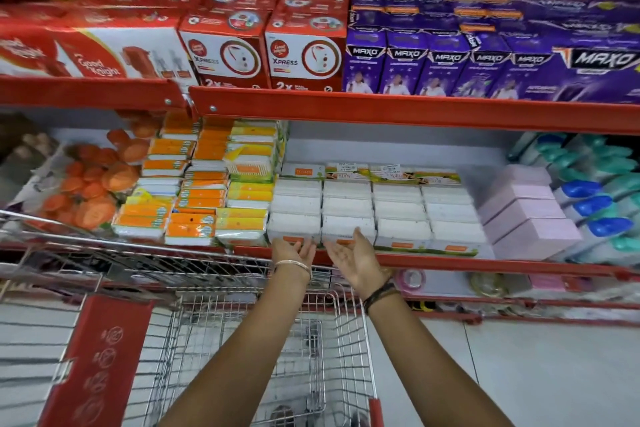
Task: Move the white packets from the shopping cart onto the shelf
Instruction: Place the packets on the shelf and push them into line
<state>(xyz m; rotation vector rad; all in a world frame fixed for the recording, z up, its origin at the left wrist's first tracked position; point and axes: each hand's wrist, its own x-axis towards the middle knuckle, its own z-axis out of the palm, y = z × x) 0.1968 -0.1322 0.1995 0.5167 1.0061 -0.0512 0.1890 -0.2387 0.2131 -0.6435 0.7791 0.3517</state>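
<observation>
Head view: I see my left hand (294, 251) and right hand (353, 258) both released, palms turned inward toward each other, fingers spread, grasping nothing. Their fingertips reach the front edge of the shelf (450, 262), touching or just short of the front row of white packets (377, 215); motion blur keeps me from saying which. Those packets lie in neat rows directly beyond both hands and run off to the right of the right hand. Left of the left hand sit orange packs (194, 191) in stacks. Farther right of the right hand, past the white rows, are pink boxes (530, 215). Below my forearms stands the cart (349, 340); I make out its wire basket, with no white packet visible in the part I can see. A bangle (294, 265) sits on the left wrist, a dark band (381, 295) on the right.
</observation>
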